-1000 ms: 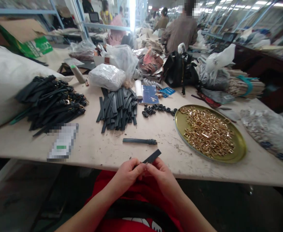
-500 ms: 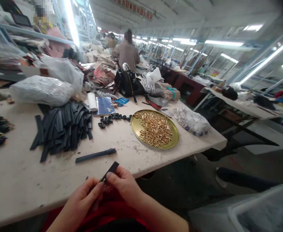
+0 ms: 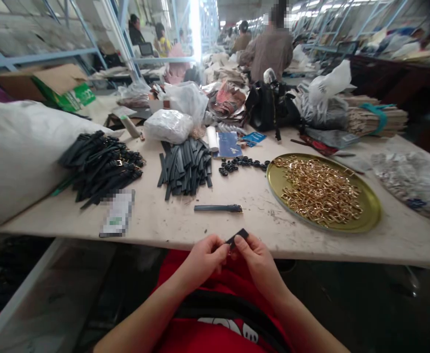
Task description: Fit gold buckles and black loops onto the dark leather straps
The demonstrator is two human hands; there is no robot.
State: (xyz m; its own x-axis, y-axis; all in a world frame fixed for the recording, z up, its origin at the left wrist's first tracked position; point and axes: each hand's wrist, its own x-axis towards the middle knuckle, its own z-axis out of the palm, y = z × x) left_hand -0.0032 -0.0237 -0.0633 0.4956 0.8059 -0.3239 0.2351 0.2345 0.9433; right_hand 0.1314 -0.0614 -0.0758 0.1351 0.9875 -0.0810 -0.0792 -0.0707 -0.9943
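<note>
Both hands meet at the table's front edge around one short black strap (image 3: 241,235). My left hand (image 3: 208,257) pinches its lower left end, where a small shiny bit shows, too small to make out. My right hand (image 3: 256,252) grips the upper end, thumb lying on top. Just beyond them a finished-looking black strap with a gold buckle end (image 3: 217,208) lies flat on the table. Farther back is a pile of plain black straps (image 3: 186,166), with small black loops (image 3: 237,164) beside it. A gold tray (image 3: 372,215) of gold buckles (image 3: 321,193) stands to the right.
At left lie a heap of buckled black straps (image 3: 100,164), a white-and-green packet (image 3: 117,215) and a big white sack (image 3: 19,152). Behind are plastic bags (image 3: 168,125), a blue booklet (image 3: 227,144) and a black bag (image 3: 269,105). A person (image 3: 268,51) stands farther back.
The head view has levelled and swung left, bringing the heap of buckled straps and the sack into view. Both hands keep hold of the same strap.
</note>
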